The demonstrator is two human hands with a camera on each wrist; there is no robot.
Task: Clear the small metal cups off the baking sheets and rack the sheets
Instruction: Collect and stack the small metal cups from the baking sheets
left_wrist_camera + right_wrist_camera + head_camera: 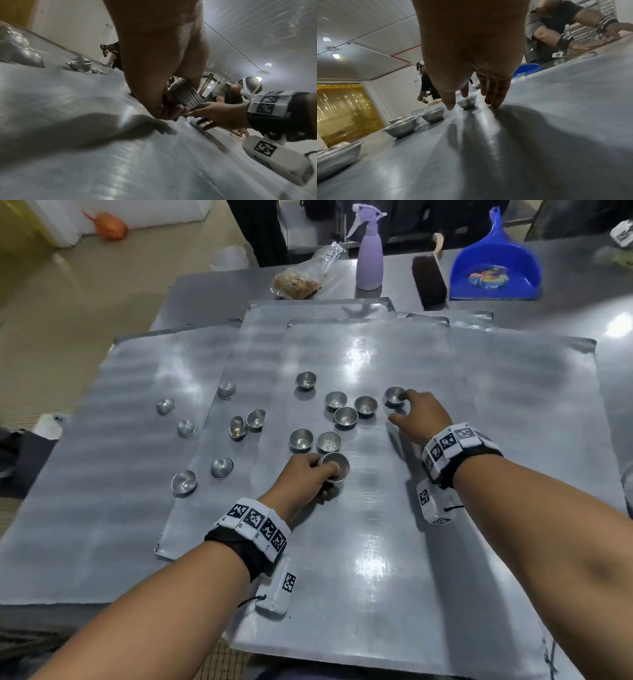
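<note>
Several flat baking sheets overlap on the table; the top sheet (376,542) lies under both hands, and another sheet (102,508) lies to the left. Small metal cups are scattered across them: an upright cluster (346,416) in the middle and upturned cups (186,428) on the left. My left hand (322,470) grips a nested stack of cups (335,467), whose ribbed side shows as the stack (183,94) in the left hand (173,111). My right hand (406,405) reaches with straight fingers to the rightmost cup (394,396). In the right wrist view the right hand (458,100) has one finger on that cup (466,103) and the others resting on the sheet.
At the table's far edge stand a lilac spray bottle (369,251), a brush (430,277), a blue dustpan (495,268) and a plastic bag (301,280). The table ends at the left, with floor beyond. Another person (556,33) works at the far side.
</note>
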